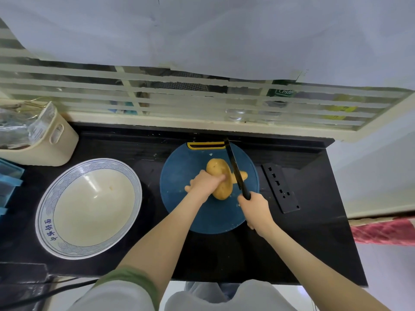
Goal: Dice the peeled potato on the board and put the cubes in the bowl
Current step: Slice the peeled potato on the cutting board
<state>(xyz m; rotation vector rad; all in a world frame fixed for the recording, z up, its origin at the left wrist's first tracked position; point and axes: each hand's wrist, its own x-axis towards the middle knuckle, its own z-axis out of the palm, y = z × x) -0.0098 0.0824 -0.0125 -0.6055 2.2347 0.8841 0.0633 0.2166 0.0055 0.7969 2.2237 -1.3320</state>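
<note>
While atop potato [217,169], left hand [204,184] curled.

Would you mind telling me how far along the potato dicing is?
Early. Done: one slice lies cut off on the blue cutting board, right of the knife. In hand: the left hand steadies the potato while the right hand grips the knife. Left: nearly all the dicing; the bowl holds no cubes.

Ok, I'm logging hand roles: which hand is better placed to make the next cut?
The right hand: it grips the knife, blade at the potato's right side, while the left hand holds the potato.
</note>
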